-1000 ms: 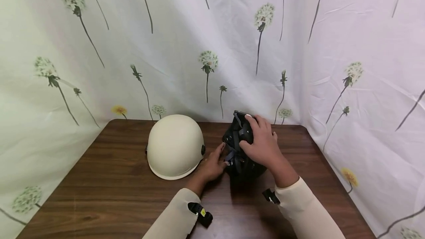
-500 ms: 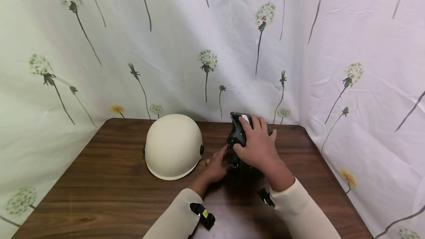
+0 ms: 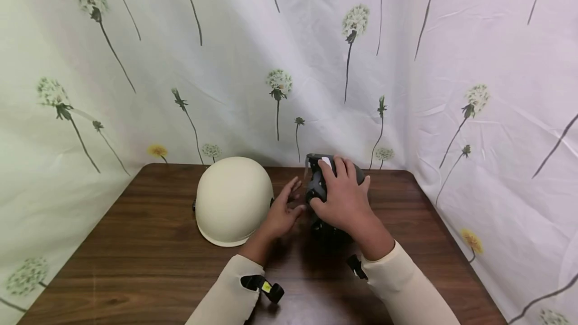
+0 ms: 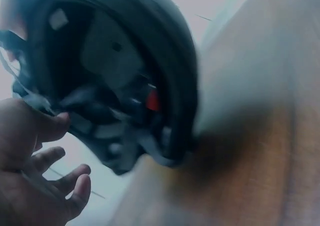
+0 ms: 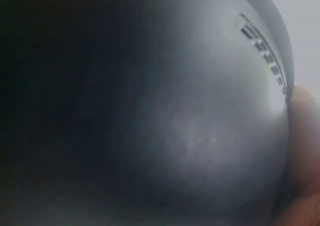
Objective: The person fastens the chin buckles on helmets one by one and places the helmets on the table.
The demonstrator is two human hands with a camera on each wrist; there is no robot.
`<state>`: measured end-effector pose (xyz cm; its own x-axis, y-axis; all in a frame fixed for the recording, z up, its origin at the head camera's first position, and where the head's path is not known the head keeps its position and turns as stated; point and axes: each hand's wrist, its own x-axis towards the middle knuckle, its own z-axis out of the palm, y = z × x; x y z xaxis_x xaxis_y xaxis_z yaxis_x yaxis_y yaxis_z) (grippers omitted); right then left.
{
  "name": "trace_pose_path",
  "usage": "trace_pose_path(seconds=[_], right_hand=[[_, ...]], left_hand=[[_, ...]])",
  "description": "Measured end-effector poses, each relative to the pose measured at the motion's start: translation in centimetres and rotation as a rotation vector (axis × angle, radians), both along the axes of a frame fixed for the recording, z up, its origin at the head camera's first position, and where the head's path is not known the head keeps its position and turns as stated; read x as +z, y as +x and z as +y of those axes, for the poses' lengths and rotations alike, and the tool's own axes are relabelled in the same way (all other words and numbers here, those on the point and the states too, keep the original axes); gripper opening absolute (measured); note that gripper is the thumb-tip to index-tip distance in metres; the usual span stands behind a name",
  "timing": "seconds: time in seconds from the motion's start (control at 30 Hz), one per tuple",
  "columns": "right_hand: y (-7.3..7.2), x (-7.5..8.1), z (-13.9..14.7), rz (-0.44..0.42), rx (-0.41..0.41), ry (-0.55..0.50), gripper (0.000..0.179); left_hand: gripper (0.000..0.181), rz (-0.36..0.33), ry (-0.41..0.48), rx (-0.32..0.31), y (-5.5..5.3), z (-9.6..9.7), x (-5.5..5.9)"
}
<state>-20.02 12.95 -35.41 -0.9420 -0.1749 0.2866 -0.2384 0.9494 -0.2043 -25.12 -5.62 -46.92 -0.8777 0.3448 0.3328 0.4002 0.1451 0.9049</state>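
My right hand (image 3: 345,199) grips a black helmet (image 3: 316,187) from above, fingers spread over its shell. In the head view the helmet is on its side, its opening facing left. The left wrist view shows the black helmet's hollow inside (image 4: 115,46), with padding, loose straps and a small red part. My left hand (image 3: 281,214) is apart from it, fingers loosely bent, between the two helmets. The thumb overlaps a strap in the left wrist view. A cream helmet (image 3: 235,202) rests dome up on the left. Smooth dark shell (image 5: 190,136) fills the right wrist view.
A dark wooden table (image 3: 135,245) carries both helmets. Behind it and along its sides hangs a white flower-print cloth (image 3: 316,64), close to the back edge. Both sleeves have black wrist mounts (image 3: 264,287) on them.
My right hand has tipped the black helmet and shifted it a little left. My left hand has drawn back left, away from the helmet's straps. The cream helmet stays put.
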Motion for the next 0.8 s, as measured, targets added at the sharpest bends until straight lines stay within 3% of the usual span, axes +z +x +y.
trace_pose_path(seconds=[0.13, 0.27, 0.37, 0.47, 0.6, 0.8], right_hand=[[0.0, 0.0, -0.4, -0.003, -0.002, -0.005, 0.095], [0.0, -0.1, -0.5, -0.005, -0.016, -0.009, 0.095], [0.0, -0.2, -0.6, 0.004, -0.017, -0.007, 0.093], [0.1, -0.2, -0.7, 0.014, -0.016, 0.0, 0.092], [0.2, -0.2, -1.0, 0.015, -0.016, 0.008, 0.093], [0.1, -0.3, -1.2, 0.021, -0.022, 0.024, 0.092]], left_hand=[[0.063, 0.07, 0.052, 0.072, 0.4, -0.5, 1.8], [0.052, 0.062, 0.066, 0.14, 0.7, -1.0, 3.7], [0.052, 0.068, 0.047, 0.157, 0.7, -1.2, 5.5], [0.057, 0.085, -0.009, 0.148, 0.6, -1.1, 7.2], [0.066, 0.103, -0.118, 0.085, 0.3, -0.8, 9.2], [0.074, 0.106, -0.288, 0.044, -0.3, -0.6, 10.3]])
